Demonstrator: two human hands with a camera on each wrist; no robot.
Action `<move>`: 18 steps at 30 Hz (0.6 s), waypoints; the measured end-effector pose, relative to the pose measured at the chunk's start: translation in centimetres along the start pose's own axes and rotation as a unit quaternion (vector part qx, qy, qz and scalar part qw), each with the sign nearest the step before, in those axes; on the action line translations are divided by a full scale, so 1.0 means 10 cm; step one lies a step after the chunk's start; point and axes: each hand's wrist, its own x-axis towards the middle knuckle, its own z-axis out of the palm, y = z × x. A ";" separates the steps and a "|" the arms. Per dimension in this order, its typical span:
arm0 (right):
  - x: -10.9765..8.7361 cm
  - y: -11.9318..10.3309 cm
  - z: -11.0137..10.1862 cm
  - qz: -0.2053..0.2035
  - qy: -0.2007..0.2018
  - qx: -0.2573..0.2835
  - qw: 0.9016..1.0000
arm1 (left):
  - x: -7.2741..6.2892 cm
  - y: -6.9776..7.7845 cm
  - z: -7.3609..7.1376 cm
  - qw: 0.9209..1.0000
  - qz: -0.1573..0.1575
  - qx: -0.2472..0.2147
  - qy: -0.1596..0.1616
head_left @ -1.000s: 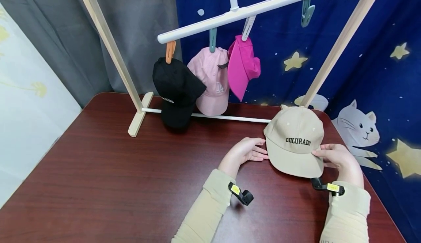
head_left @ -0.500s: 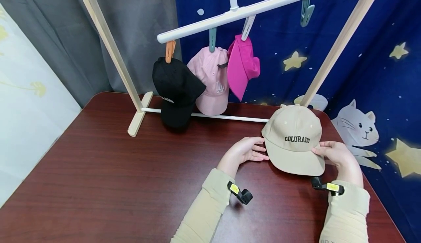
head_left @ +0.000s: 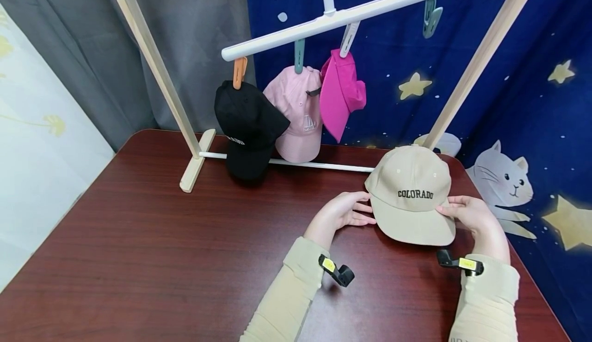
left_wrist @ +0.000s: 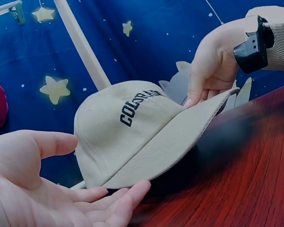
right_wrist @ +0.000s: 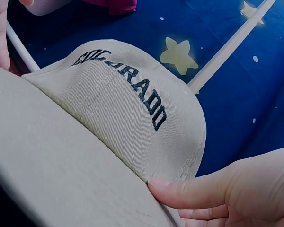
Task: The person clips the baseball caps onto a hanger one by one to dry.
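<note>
A beige baseball cap (head_left: 410, 193) lettered COLORADO faces me at the right of the table, its brim toward me. My right hand (head_left: 472, 219) pinches it where brim meets crown, thumb (right_wrist: 166, 188) on top and the fingers mostly hidden underneath. At the cap's other side is my left hand (head_left: 346, 211), its fingers extended. In the left wrist view, those fingers (left_wrist: 128, 201) reach to the brim's lower edge, and the thumb comes close to the crown.
A white hanger bar (head_left: 337, 19) holds a black cap (head_left: 245, 121), a light pink cap (head_left: 298, 110) and a bright pink visor-like hat (head_left: 341, 92) by clips. A green clip (head_left: 432, 19) hangs at its right end. Wooden posts (head_left: 483, 64) flank it on the table (head_left: 162, 259).
The beige cap has shifted slightly left and away from me, and its brim has risen a little. My right hand moved along with it; my left hand has barely shifted.
</note>
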 end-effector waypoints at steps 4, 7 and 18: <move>0.02 -0.01 0.01 -0.018 0.017 0.011 1.000 | -0.01 0.01 -0.01 1.000 0.012 0.013 0.003; 0.03 -0.02 0.03 -0.027 0.024 0.027 0.999 | -0.01 0.01 -0.02 1.000 0.018 0.020 0.003; 0.03 -0.06 0.04 -0.038 0.026 0.042 0.998 | -0.03 0.04 -0.01 0.999 0.022 0.035 0.008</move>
